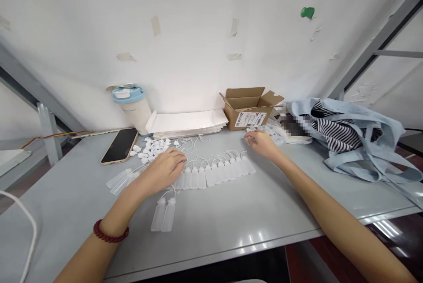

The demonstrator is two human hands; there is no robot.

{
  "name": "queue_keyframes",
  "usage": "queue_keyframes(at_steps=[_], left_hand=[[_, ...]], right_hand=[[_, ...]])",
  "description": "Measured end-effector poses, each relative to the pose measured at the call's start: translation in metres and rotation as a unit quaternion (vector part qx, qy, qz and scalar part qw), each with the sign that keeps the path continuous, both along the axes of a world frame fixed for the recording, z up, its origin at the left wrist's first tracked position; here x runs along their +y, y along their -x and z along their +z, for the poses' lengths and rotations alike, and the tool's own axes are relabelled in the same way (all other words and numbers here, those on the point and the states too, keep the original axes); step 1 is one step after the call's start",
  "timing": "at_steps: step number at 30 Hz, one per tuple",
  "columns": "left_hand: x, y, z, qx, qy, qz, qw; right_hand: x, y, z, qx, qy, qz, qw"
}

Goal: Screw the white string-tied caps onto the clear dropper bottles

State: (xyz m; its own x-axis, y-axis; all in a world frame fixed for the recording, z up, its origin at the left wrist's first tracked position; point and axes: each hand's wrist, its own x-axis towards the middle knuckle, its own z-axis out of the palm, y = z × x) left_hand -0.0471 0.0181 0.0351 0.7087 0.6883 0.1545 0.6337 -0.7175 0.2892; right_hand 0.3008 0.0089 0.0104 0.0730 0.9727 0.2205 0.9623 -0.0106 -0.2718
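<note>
Looks like a workshop: a grey worktop (pixel 238 217) runs between metal frames (pixel 29 82), against a white wall (pixel 194 5) patched with tape scraps (pixel 156 26). Small plastic bottles (pixel 219 173) line up in a row, little white parts (pixel 152 149) sit heaped near them, and a labelled cardboard box (pixel 250 118) stands open at the back.

Thin-tipped translucent btls (pixel 215 173) lying flat, mostly in row; sm. white caps (pixel 152 147) heaped behind, to L.
</note>
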Motion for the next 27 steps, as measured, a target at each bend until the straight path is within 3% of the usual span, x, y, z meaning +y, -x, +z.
queue_keyframes(at_steps=[11,16,18,20,22,27], left_hand=[[-0.002,-0.006,0.006,-0.199,-0.069,0.077,0.974],[-0.019,-0.019,0.010,-0.324,-0.029,0.093,0.941],[-0.028,-0.027,0.010,-0.362,0.000,0.098,0.927],[-0.037,-0.036,0.010,-0.381,0.017,0.087,0.920],[-0.045,-0.043,0.010,-0.394,0.025,0.055,0.917],[-0.054,-0.051,0.009,-0.421,0.059,0.026,0.905]], right_hand=[[-0.005,0.008,0.009,0.054,-0.003,-0.003,0.999],[-0.027,0.042,0.031,0.150,-0.040,0.075,0.985],[-0.043,0.064,0.038,0.203,-0.036,0.125,0.971],[-0.059,0.084,0.040,0.352,-0.019,0.205,0.913],[-0.071,0.100,0.039,0.412,0.000,0.239,0.879],[-0.078,0.111,0.029,0.429,-0.012,0.252,0.867]])
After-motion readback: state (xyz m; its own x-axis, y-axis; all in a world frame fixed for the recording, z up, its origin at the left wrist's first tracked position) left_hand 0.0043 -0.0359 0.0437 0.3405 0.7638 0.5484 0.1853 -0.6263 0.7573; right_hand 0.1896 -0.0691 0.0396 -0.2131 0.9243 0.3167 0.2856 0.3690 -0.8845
